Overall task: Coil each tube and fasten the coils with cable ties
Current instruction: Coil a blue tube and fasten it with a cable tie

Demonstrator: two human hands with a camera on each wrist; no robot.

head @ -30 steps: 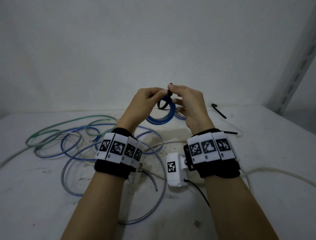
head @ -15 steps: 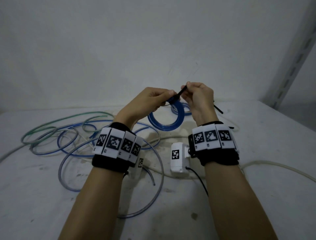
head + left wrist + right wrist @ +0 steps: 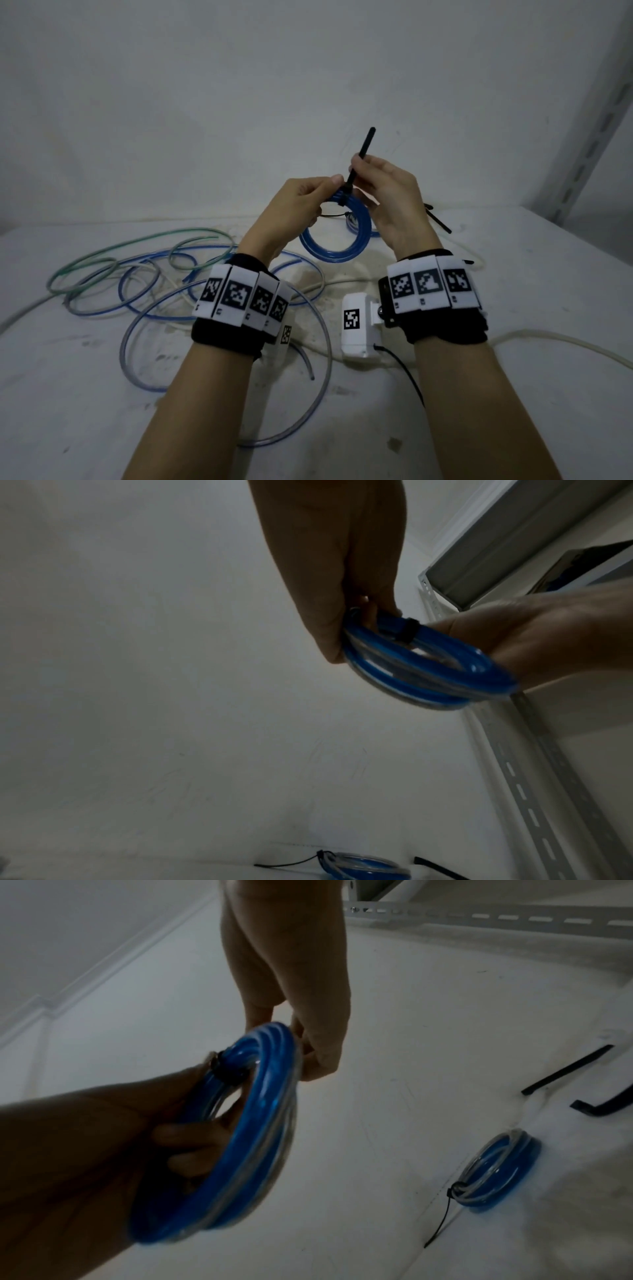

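A small blue tube coil (image 3: 337, 248) hangs in the air between both hands above the white table (image 3: 513, 394). My left hand (image 3: 334, 186) pinches the top of the coil (image 3: 428, 674) beside the black cable tie (image 3: 407, 631) wrapped round it. With finger and thumb, my right hand (image 3: 356, 171) pinches the tie's tail (image 3: 361, 150), which points up and away. In the right wrist view the tie's band (image 3: 229, 1069) sits snug on the coil (image 3: 260, 1123). A second blue coil (image 3: 503, 1167), fastened with a tie, lies on the table behind.
Loose blue, green and clear tubes (image 3: 137, 274) sprawl over the left and middle of the table. A clear tube (image 3: 565, 342) runs off to the right. Spare black cable ties (image 3: 565, 1069) lie at the back right. A slotted metal upright (image 3: 589, 120) stands at the right.
My right hand has pulled the tie's tail upward, so its loose loop has closed tight round the coil. Both hands and the coil have risen slightly.
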